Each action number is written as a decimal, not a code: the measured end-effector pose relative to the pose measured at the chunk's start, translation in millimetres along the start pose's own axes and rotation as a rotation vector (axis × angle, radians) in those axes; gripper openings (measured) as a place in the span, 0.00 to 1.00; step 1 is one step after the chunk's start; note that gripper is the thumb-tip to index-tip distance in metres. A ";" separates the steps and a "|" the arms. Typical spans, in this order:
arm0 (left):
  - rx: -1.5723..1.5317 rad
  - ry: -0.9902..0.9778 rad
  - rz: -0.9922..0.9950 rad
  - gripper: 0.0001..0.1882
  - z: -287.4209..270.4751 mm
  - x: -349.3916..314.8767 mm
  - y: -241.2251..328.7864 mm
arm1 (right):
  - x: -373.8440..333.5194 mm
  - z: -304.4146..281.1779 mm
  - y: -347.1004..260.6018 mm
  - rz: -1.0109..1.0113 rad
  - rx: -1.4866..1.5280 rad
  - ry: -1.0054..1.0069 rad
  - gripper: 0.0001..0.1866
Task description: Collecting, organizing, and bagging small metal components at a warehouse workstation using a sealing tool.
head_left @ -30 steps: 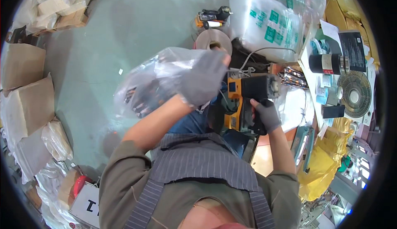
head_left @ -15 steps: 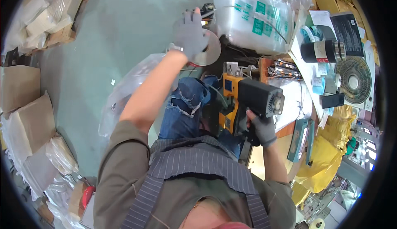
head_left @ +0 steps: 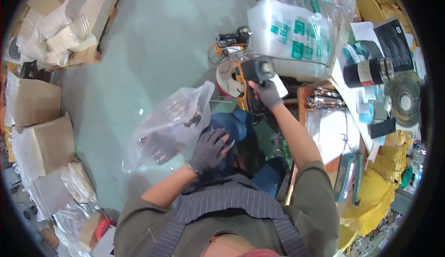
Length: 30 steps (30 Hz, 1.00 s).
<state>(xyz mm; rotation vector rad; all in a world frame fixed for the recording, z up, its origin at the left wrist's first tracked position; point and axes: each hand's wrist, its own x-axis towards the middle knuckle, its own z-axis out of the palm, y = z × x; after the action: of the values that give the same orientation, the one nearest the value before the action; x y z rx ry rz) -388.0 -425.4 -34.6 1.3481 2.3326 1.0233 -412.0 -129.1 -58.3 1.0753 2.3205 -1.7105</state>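
My right grip (head_left: 269, 94), in a grey glove, is clenched around the handle of a yellow-and-black handheld power tool (head_left: 257, 68). Tool is out ahead of my knees, right of centre, overlapping a round, flat spool (head_left: 224, 77) with a pale face and red edge; can't tell if they touch. My left grip (head_left: 208, 151), also grey-gloved, is released, fingers loosely spread, resting on my blue jeans (head_left: 238, 121). Just left of it: a clear plastic bag (head_left: 178, 115) with dark and orange-marked contents, blurry through the film. Another yellow-and-black tool (head_left: 235, 39) lies beyond the spool on the grey-green floor (head_left: 139, 48). Right of that, a large translucent plastic-wrapped bundle (head_left: 289, 36) with green print. Far right, white desk (head_left: 340, 77) carries a black cylindrical flask (head_left: 354, 75) and a round dark-grilled fan (head_left: 402, 101).
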 end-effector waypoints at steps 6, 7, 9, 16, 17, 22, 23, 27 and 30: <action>-0.030 0.003 -0.086 0.25 22.0 -7.5 -21.1 | 126.1 55.4 89.6 -0.087 -0.464 0.015 0.24; -0.040 -0.017 -0.074 0.25 22.5 -2.3 -22.2 | 131.2 55.0 103.0 -0.002 -0.591 0.007 0.27; -0.022 -0.064 -0.027 0.24 24.2 4.7 -26.4 | 122.5 47.4 95.8 0.112 -0.431 0.061 0.27; 0.106 -0.125 -0.014 0.21 25.5 6.6 -12.4 | -68.2 -19.5 24.5 -0.502 -0.347 0.407 0.27; 0.115 -0.121 -0.013 0.21 29.4 4.7 -17.5 | -112.6 -39.4 23.8 -0.646 -0.471 0.565 0.27; -0.328 -0.199 0.390 0.18 66.6 32.9 156.2 | -398.4 -204.9 155.3 -0.042 -0.932 1.492 0.30; -0.346 -0.271 0.502 0.18 76.7 35.9 189.8 | -463.6 -223.7 179.8 0.349 -0.636 1.552 0.33; -0.375 -0.529 0.752 0.20 149.8 22.3 287.7 | -656.1 -238.7 281.1 1.024 -0.503 1.480 0.47; -0.384 -0.767 0.744 0.24 220.9 -3.6 351.4 | -683.4 -219.3 363.9 1.206 -0.315 1.414 0.56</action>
<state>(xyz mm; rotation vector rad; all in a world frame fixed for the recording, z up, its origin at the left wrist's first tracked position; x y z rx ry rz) -38.4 -217.1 47.1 2.0050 1.0367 0.8247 382.3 -225.3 27.1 3.1258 1.2025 0.0135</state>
